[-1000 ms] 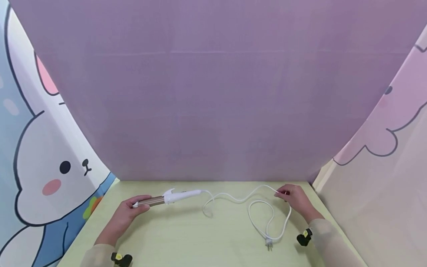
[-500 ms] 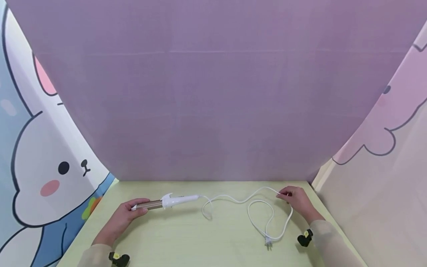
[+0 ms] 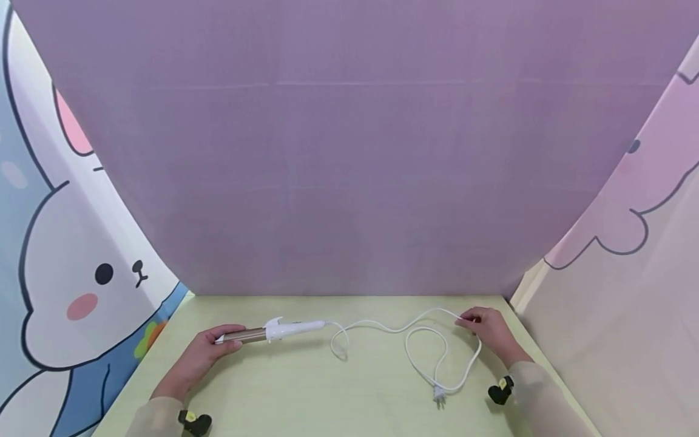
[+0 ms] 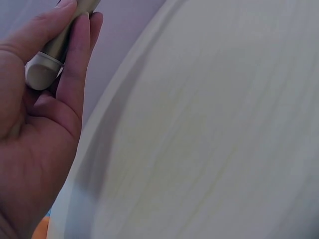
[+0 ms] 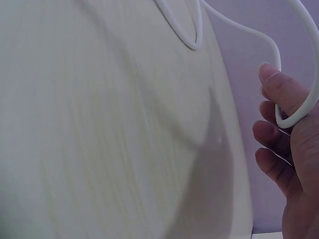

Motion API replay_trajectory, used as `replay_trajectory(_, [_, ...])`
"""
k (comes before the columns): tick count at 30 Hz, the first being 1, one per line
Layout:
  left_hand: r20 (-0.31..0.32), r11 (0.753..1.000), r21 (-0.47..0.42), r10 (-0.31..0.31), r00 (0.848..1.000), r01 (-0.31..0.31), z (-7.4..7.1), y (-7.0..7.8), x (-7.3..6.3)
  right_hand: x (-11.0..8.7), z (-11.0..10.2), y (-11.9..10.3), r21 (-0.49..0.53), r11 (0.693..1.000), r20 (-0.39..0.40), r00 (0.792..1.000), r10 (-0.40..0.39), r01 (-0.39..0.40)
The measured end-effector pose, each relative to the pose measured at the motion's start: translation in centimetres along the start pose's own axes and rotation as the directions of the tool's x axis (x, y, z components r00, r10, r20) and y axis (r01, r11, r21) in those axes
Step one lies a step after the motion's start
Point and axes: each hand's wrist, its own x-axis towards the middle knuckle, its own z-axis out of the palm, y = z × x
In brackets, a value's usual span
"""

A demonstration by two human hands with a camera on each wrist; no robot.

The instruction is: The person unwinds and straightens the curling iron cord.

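A curling iron (image 3: 295, 328) with a white handle and a bronze barrel (image 3: 252, 335) lies crosswise at the left of the table. Its barrel end is gripped between the thumb and fingers of my left hand (image 3: 210, 352); the pale tip (image 4: 44, 71) shows against the palm in the left wrist view. From the handle a white cord (image 3: 382, 328) runs to the right in loose curves. My right hand (image 3: 489, 331) pinches that cord between thumb and fingers, and a bend of it hangs by the palm in the right wrist view. The cord's plug (image 3: 439, 396) rests on the table.
Beneath both hands is a pale yellow-green table (image 3: 327, 400). A purple cloth backdrop (image 3: 349, 182) rises at its far edge. Printed curtains stand at both sides, a rabbit (image 3: 82, 285) on the left one. A small black wrist camera (image 3: 499, 390) sits on each sleeve.
The right hand has shifted slightly to the right and toward me with the cord. The left hand and the curling iron have moved slightly left.
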Motion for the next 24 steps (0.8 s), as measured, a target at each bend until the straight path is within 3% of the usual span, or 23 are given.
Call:
replay_trajectory(13, [0.027,0.991,0.131,0.034,0.999,-0.037,-0.7,-1.3,0.5,0.1,1.6,1.1,0.047,0.998,-0.030,0.999,0.038,-0.036])
replay_trajectory(24, [0.046,0.980,0.198,0.026,0.999,-0.035,-0.5,-1.8,1.1,-0.2,2.1,1.8,0.008,1.000,-0.024,0.999,0.026,-0.025])
